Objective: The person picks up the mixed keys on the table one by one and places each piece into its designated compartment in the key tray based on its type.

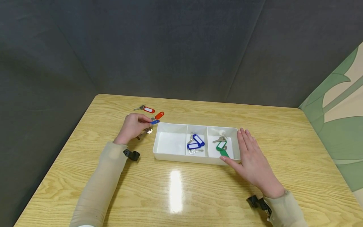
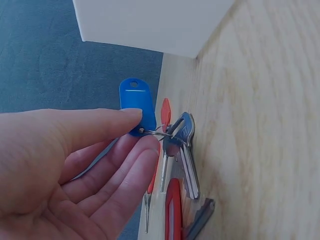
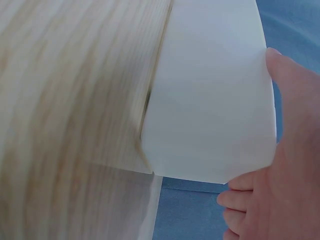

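In the head view my left hand (image 1: 132, 127) is left of a white divided box (image 1: 181, 157). Its thumb and fingers pinch a blue key tag (image 2: 137, 102), from which a silver key (image 2: 188, 165) hangs on a ring. Flat against the box's right end lies my right hand (image 1: 255, 164), fingers straight, with the thumb on the front rim. Blue key tags (image 1: 198, 140) with keys are in the middle compartment. The right compartment holds green key tags (image 1: 221, 145) and keys. The left compartment shows only its white floor.
Red key tags (image 1: 159, 115) with keys lie on the wooden table (image 1: 210, 195) by my left hand. Another key (image 2: 202, 217) and a red tag (image 2: 173, 210) show under it. Dark fabric (image 1: 170, 47) hangs behind the table's far edge.
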Demonstrator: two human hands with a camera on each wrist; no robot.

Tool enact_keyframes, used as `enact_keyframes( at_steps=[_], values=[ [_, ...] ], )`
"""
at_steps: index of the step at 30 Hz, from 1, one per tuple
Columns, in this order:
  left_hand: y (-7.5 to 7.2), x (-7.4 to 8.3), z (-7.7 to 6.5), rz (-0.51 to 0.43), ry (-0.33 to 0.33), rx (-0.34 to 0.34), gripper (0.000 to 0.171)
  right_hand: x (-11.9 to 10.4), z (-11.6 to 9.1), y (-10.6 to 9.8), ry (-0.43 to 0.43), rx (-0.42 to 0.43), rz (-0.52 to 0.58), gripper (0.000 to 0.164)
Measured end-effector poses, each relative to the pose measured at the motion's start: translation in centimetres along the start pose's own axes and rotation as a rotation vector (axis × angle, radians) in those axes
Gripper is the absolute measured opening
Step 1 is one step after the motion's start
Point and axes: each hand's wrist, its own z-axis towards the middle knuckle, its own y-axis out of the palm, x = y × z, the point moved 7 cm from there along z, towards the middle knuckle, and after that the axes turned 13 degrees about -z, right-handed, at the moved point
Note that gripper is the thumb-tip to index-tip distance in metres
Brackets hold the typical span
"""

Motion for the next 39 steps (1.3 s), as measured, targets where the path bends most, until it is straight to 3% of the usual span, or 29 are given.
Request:
enact_keyframes(
  at_steps=[39],
  values=[
    [-0.9, 2.3, -1.2, -0.048, 0.073, 0.071, 0.008, 0.1, 0.0, 0.1, -0.006, 0.002, 0.002, 0.105]
  ],
)
